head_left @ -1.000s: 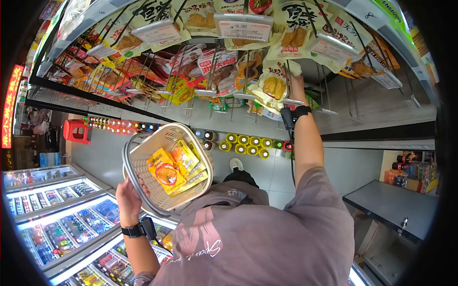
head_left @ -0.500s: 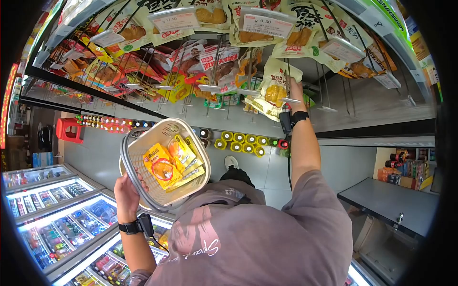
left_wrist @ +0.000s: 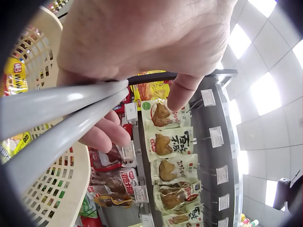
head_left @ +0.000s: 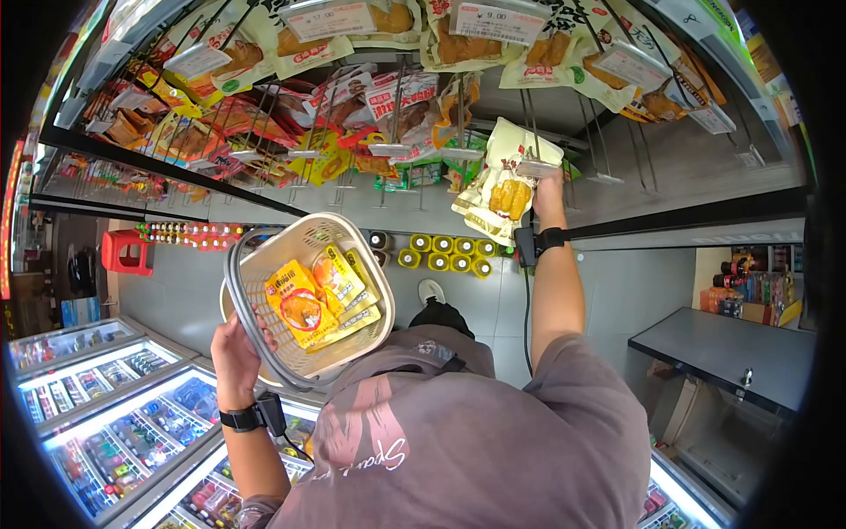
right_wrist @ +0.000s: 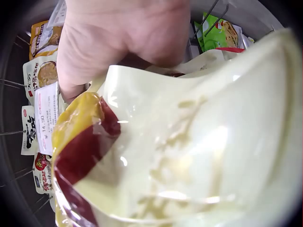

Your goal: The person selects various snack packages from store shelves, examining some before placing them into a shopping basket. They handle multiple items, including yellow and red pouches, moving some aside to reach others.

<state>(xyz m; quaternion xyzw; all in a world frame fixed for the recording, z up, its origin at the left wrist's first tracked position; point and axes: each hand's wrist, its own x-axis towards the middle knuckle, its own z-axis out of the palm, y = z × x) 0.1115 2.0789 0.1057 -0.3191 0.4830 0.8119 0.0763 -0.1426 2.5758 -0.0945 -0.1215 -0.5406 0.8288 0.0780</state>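
My left hand [head_left: 236, 357] grips the grey handles [left_wrist: 61, 101] of a cream plastic basket [head_left: 377, 273] with slotted walls. Inside the basket lie an orange food packet [head_left: 300, 304] and several yellow ones [head_left: 339, 278]. At the shelf, my right hand [head_left: 548, 198] holds a cream food packet [head_left: 507, 185] printed with golden-brown food, by its right side. A clear price-tag holder overlaps that packet in the head view. In the right wrist view the glossy pouch [right_wrist: 189, 142] fills most of the picture, and its far side hides some of my fingers.
Metal hooks carry rows of packets [head_left: 401, 93] and price tags [head_left: 493, 22] across the shelf. Yellow-topped bottles [head_left: 441, 251] stand on the floor below. Lit freezers [head_left: 132, 397] are at left, a red stool [head_left: 128, 251] behind them, and a grey counter [head_left: 723, 357] at right.
My right hand has come down and back toward me with the cream packet, which now leans more. The left hand still holds the basket, nearly in the same place.
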